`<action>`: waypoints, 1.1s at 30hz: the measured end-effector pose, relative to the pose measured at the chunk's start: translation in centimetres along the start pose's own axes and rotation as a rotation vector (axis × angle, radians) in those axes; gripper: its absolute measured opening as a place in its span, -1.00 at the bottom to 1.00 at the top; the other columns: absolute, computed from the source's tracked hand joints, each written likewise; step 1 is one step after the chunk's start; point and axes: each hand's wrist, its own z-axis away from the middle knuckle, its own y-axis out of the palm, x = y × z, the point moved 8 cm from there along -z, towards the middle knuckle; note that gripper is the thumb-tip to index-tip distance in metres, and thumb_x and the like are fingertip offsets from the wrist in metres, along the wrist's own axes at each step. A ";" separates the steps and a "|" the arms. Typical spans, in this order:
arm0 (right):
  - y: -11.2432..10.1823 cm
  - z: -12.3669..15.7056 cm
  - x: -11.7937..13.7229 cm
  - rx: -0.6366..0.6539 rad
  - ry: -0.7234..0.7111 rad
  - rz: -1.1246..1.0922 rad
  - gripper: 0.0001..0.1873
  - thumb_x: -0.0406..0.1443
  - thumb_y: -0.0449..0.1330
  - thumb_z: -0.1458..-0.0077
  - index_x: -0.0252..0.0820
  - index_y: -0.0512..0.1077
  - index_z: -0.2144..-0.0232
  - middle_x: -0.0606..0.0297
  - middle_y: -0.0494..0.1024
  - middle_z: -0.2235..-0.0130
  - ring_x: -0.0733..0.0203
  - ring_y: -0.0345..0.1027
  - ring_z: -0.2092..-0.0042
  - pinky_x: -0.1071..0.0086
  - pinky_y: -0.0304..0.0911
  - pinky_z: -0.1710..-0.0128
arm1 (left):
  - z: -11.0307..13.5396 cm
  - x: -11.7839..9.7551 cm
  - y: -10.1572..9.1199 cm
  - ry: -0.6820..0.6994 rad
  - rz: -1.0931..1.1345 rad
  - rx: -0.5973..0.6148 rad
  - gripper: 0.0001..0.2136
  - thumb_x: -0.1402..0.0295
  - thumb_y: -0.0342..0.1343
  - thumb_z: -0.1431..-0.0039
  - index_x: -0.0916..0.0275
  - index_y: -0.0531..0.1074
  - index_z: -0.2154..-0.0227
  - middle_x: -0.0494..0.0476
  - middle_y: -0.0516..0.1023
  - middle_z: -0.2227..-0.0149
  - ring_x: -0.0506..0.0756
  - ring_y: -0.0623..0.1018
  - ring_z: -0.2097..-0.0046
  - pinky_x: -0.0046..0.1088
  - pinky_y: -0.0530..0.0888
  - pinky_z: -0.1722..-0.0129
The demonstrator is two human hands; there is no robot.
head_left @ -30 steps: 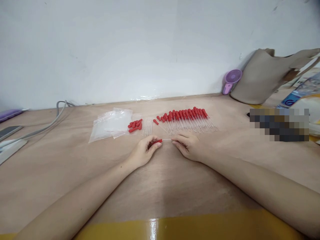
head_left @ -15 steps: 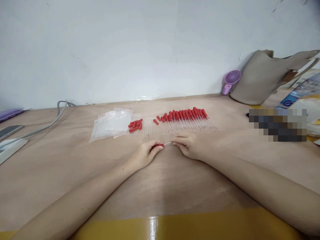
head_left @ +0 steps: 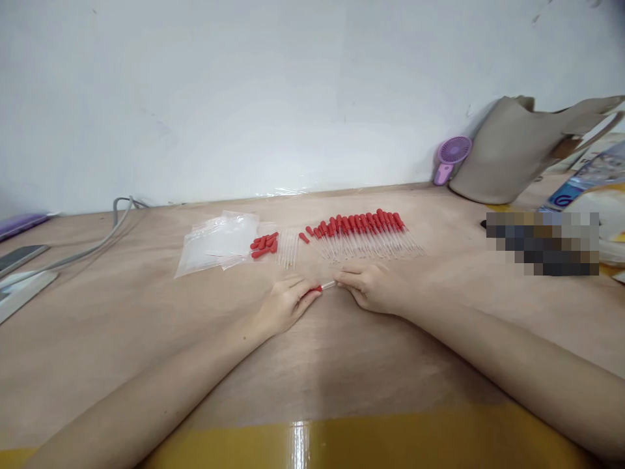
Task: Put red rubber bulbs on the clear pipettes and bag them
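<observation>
My left hand (head_left: 284,303) is closed round the red rubber bulb of a dropper (head_left: 325,286), and only the bulb's tip shows past my fingers. My right hand (head_left: 370,287) pinches the clear glass tube end of the same dropper. Both hands rest on the wooden table (head_left: 312,365), close together. Just beyond them lies a row of assembled droppers (head_left: 364,234) with red bulbs. To the left of the row are a few loose clear tubes (head_left: 288,248) and a small pile of loose red bulbs (head_left: 264,245).
Clear plastic bags (head_left: 217,243) lie left of the bulbs. A grey cable (head_left: 92,244), a phone (head_left: 18,256) and a purple item sit far left. A purple mini fan (head_left: 452,157), a beige bag (head_left: 517,150) and packages stand at the right. Yellow tape (head_left: 342,446) edges the near side.
Both hands have drawn a little nearer to me and closer together. Less of the red bulb and clear tube shows between them now.
</observation>
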 end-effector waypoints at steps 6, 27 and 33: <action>-0.1 0.1 -0.7 -0.144 0.095 -0.153 -0.79 -0.32 -0.02 -0.17 -0.26 0.38 0.22 0.20 0.47 0.30 0.27 0.31 0.28 0.43 0.18 0.27 | 0.1 2.4 -0.9 -0.216 0.082 -0.121 -0.82 0.29 0.08 -0.12 0.24 0.46 0.26 0.09 0.57 0.34 0.02 0.53 0.35 -0.47 0.46 0.32; -0.5 -0.3 0.9 -0.191 0.019 -0.019 -0.73 -0.32 -0.06 -0.18 -0.24 0.40 0.43 0.30 0.40 0.51 0.36 0.11 0.51 0.45 -0.08 0.49 | 0.2 2.8 0.1 -0.346 0.348 -0.020 -0.84 0.33 0.13 -0.07 0.27 0.50 0.31 0.09 0.59 0.33 0.03 0.55 0.35 -0.48 0.49 0.31; -0.4 -0.9 1.0 -0.097 0.085 0.013 -0.70 -0.30 -0.07 -0.17 -0.25 0.39 0.48 0.31 0.36 0.55 0.36 0.06 0.54 0.44 -0.14 0.51 | 0.3 2.8 0.3 -0.346 0.350 -0.011 -0.82 0.32 0.11 -0.08 0.28 0.49 0.30 0.12 0.59 0.31 0.05 0.55 0.31 -0.46 0.49 0.30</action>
